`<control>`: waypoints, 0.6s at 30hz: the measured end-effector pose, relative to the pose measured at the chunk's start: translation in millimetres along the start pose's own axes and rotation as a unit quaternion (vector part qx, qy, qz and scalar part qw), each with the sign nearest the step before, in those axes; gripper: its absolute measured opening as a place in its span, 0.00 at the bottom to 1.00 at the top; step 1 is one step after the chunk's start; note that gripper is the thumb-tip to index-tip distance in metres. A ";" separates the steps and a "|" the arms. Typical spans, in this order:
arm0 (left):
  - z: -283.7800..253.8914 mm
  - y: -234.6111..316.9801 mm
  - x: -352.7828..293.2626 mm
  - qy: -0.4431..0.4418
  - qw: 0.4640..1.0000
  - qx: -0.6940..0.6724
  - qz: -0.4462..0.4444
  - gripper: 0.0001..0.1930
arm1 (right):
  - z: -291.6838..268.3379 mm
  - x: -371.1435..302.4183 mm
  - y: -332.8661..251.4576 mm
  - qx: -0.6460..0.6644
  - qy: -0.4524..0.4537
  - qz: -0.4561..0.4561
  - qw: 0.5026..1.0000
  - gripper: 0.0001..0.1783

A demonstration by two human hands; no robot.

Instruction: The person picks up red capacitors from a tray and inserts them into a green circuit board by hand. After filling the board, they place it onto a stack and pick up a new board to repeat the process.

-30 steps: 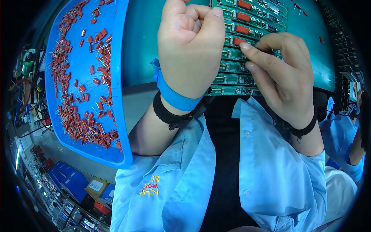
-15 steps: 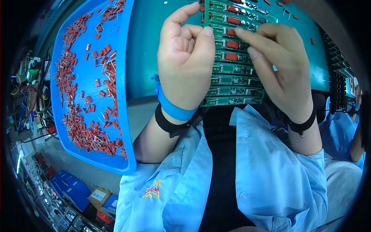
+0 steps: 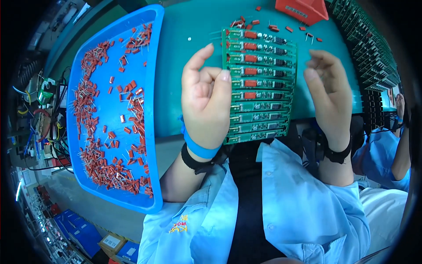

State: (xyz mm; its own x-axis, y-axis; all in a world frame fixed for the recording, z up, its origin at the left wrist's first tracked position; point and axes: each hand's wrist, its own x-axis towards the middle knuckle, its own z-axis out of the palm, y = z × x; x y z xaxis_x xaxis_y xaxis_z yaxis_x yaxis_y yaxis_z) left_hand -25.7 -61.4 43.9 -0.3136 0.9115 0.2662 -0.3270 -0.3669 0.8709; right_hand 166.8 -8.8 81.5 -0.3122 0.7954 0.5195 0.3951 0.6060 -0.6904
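A green circuit board panel [image 3: 259,100] made of several narrow strips lies in front of me. The upper strips carry red box-shaped capacitors [image 3: 250,59]; on the lower strips that spot shows no red part. My left hand [image 3: 204,94] is at the panel's left edge, palm up, its thumb tip over the edge. Its index finger stands apart from the thumb, the other fingers are curled loosely, and nothing shows in it. Off the panel's right edge hovers my right hand [image 3: 329,86], slightly blurred, with thumb and fingers apart and no part visible between them.
At left stands a large blue tray [image 3: 151,110] with many loose red capacitors. More capacitors [image 3: 273,28] lie scattered on the green mat [image 3: 193,22] behind the panel, near a red bin [image 3: 303,11]. Stacked circuit boards [image 3: 369,44] stand far right, with another person's arm [image 3: 401,158] beyond.
My right hand has drawn off the panel's red capacitors to beyond its right edge, fingers spreading. My left hand stays by the left edge. The whole view has shifted, showing more of the far table.
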 end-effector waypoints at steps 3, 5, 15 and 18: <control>8.2 15.9 2.2 0.033 0.999 -0.040 -0.018 0.21 | -12.4 -1.3 -15.4 0.045 -0.085 0.179 0.979 0.19; 13.4 26.0 3.5 0.035 0.998 -0.048 -0.019 0.21 | -16.2 -0.6 -27.0 0.252 -0.170 0.278 0.911 0.18; 18.0 60.5 -19.9 0.002 0.996 -0.010 -0.089 0.17 | -32.4 8.7 -36.5 0.386 -0.127 0.311 0.859 0.13; 25.3 68.7 -28.8 -0.022 0.995 -0.030 -0.097 0.16 | -30.7 13.7 -35.3 0.394 -0.110 0.303 0.861 0.12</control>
State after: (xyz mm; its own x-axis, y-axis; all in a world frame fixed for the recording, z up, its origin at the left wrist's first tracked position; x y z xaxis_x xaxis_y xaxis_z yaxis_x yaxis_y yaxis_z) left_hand -16.6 -108.1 106.5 -0.2000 0.9731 0.1145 -0.4298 -0.1922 0.8822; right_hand 175.1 -19.0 128.5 -0.4459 0.8890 -0.1042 -0.1388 -0.1837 -0.9731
